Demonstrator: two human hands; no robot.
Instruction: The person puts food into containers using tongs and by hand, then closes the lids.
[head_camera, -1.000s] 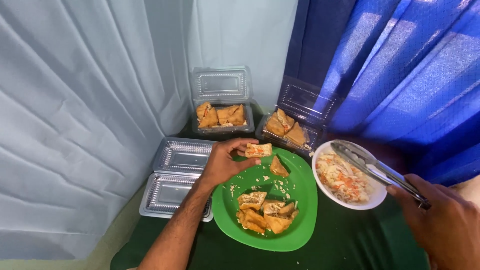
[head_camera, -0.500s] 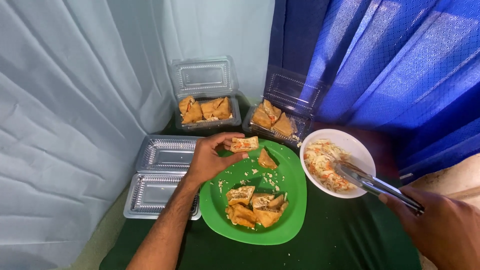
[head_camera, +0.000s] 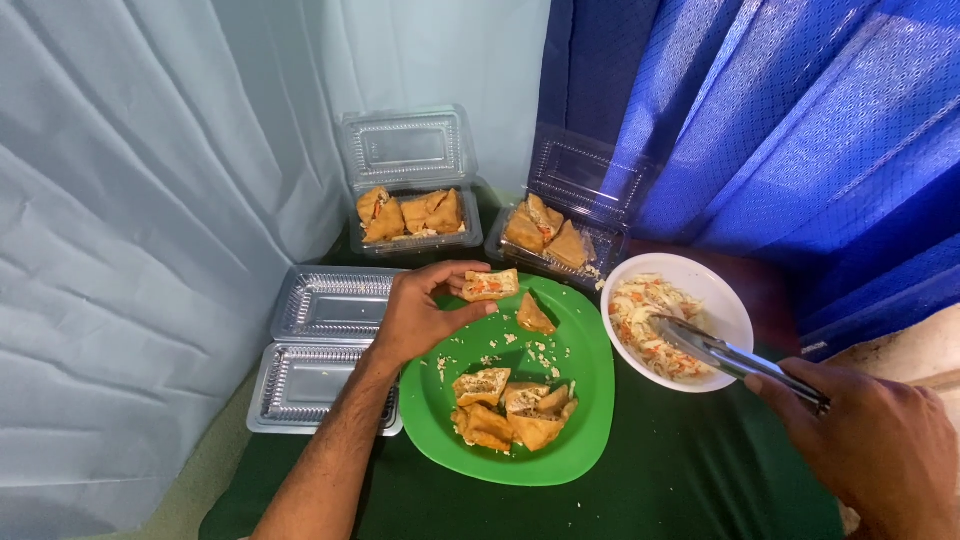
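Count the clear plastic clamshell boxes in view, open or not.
3, all open: two filled boxes at the back by the curtains, and one empty box beside the green plate, near the left hand.

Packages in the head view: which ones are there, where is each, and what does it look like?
Left filled clamshell: by the pale curtain, clear plastic, lid up, fried stuffed pieces inside.
Right filled clamshell: by the blue curtain, clear, lid up, similar pieces inside.
Empty clamshell: left of the green plate, clear, lying open flat.
No labels, signs or screens show.

Single head-worn view, looking steeply down, close over green plate (head_camera: 560, 400), curtains behind
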